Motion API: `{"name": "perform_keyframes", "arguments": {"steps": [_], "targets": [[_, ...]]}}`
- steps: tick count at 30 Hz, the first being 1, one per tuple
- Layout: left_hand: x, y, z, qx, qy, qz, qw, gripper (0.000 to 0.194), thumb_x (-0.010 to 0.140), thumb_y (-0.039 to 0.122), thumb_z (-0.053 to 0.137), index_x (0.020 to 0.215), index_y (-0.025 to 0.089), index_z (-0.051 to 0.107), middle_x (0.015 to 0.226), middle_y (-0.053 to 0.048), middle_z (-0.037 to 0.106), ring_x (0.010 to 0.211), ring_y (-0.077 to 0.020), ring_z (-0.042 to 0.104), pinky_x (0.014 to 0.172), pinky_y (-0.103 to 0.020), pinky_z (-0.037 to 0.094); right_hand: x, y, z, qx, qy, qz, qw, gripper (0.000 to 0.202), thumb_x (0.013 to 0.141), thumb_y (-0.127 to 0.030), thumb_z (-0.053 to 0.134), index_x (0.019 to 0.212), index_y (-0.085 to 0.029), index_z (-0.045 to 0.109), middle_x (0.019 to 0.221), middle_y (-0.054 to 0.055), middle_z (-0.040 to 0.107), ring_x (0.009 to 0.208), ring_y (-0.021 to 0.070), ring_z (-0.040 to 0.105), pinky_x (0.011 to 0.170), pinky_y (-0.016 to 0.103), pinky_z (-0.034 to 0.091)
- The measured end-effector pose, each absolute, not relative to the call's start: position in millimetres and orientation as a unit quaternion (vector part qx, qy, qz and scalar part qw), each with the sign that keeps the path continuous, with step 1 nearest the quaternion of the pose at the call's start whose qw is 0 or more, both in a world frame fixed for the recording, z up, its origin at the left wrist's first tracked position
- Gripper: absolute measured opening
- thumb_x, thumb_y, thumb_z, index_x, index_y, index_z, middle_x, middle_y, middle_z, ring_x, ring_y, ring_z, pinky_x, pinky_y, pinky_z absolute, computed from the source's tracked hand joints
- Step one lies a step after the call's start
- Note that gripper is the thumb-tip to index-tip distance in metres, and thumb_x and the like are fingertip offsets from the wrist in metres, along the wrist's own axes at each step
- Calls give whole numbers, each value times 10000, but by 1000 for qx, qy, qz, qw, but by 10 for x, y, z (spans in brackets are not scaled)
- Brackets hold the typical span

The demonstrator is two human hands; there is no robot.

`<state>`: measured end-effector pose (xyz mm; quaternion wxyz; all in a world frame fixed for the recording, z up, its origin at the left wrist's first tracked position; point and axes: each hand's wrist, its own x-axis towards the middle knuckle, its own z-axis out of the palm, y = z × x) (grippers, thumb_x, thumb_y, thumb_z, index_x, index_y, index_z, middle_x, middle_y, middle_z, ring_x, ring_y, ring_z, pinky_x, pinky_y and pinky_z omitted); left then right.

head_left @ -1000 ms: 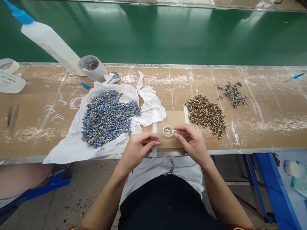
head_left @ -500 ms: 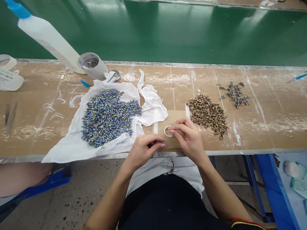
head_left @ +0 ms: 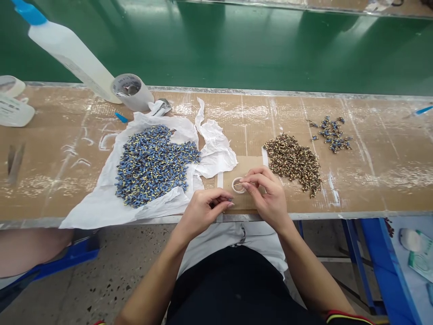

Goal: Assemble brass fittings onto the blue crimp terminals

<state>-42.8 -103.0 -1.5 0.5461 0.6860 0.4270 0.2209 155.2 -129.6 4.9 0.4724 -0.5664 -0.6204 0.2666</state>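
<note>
My left hand [head_left: 206,208] is pinched closed at the bench's front edge, with a tiny bluish piece showing at its fingertips. My right hand [head_left: 267,194] pinches a thin, pale stick-like tool [head_left: 238,183] over a small white ring [head_left: 237,190]. The ring lies on a cardboard piece [head_left: 248,163] between the hands. To the left, a large pile of small blue and yellow pieces [head_left: 152,167] rests on white paper [head_left: 91,214]. A heap of small brown and cream pieces [head_left: 296,164] lies right of the cardboard.
Behind the left pile are a white bottle with a blue cap [head_left: 67,49] and a tape roll [head_left: 135,95]. A few blue pieces [head_left: 333,134] lie at the right. A metal tool [head_left: 15,164] and another person's bare limb [head_left: 34,253] are at the far left.
The bluish piece shows more clearly at my left fingertips. The view has shifted very slightly; both hands remain in nearly the same place.
</note>
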Motion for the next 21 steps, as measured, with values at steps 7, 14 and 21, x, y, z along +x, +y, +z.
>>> {"name": "perform_keyframes", "arguments": {"steps": [7,14,21], "targets": [[-429,-1021,-35,696,430,215,533,131,864,255,660,898,150,730,724,-13,690,537,-81,521,491,-172,413,1585,-1446,151,-570,-583,302,494,91,936,-215,586,893,-229,664,919,52,721,889,201,664,787,349,516],[-425,-1014,-29,700,421,215,535,149,873,265,649,889,137,725,736,-25,689,560,-95,559,523,-184,443,1541,-1524,180,-567,-603,321,460,100,931,-202,599,931,-233,694,929,36,742,834,177,676,725,313,508],[-427,-1020,-21,702,416,207,539,139,881,252,637,897,144,724,734,-18,683,536,-84,534,502,-175,422,1499,-1519,167,-561,-622,319,443,94,933,-213,587,908,-233,676,915,40,738,860,194,683,758,330,526]]}}
